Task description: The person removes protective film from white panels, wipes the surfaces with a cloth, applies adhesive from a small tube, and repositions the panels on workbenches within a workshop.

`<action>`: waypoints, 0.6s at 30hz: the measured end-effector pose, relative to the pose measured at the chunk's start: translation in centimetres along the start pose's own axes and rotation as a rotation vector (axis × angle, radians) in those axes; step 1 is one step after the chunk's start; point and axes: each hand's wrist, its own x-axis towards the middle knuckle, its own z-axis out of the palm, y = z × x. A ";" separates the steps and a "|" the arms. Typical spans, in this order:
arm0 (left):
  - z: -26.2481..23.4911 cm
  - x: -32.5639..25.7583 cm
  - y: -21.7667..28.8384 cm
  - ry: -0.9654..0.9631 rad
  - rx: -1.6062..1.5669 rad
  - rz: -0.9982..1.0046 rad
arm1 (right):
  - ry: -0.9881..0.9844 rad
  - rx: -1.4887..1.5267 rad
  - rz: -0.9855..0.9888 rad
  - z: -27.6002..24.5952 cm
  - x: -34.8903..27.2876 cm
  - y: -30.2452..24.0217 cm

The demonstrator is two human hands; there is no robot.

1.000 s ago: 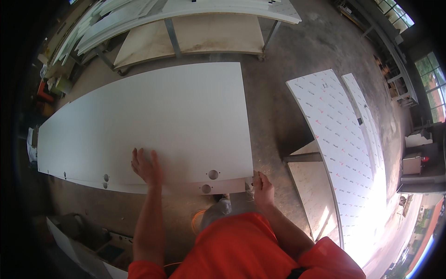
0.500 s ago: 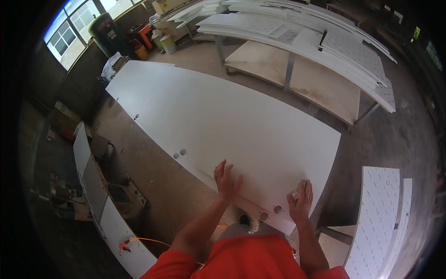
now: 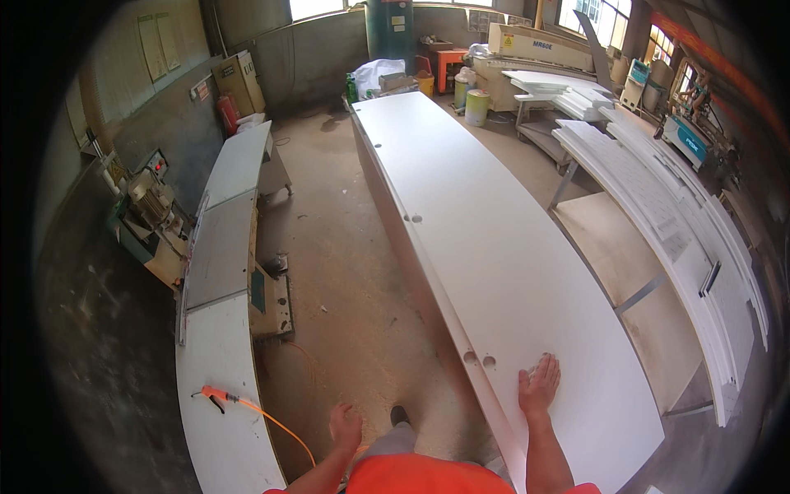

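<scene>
A long white panel (image 3: pixel 485 222) lies flat and runs from near my body toward the far wall. It has pairs of round holes (image 3: pixel 480 360) near its left edge. My right hand (image 3: pixel 539 385) rests flat on the panel's near end, fingers spread, just right of the closest holes. My left hand (image 3: pixel 346 426) hangs free over the dusty floor to the panel's left, fingers loosely apart, holding nothing. My orange shirt fills the bottom edge.
A long white bench (image 3: pixel 220 346) on the left carries an orange air tool with hose (image 3: pixel 220 397). Stacked white panels (image 3: pixel 675 198) sit on racks at right. Machines (image 3: pixel 144 210) stand by the left wall, buckets and a large machine at the back.
My view has swung left, so the panel now runs lengthwise away from me. My left hand has come off the panel and hangs over the floor. My right hand stays on it.
</scene>
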 end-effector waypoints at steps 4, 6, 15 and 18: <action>-7.0 13.1 13.6 -0.324 -0.545 0.013 | 0.075 -0.019 0.045 3.7 7.0 -6.9; -15.0 19.4 23.1 -0.456 -0.658 0.526 | 0.073 -0.019 0.040 6.7 9.3 -11.1; -27.9 37.9 36.9 -0.613 -1.185 1.979 | 0.142 -0.049 -0.048 16.1 23.8 -23.1; -26.7 43.6 36.5 -0.330 -1.208 1.988 | 0.127 -0.011 -0.049 19.7 29.6 -29.6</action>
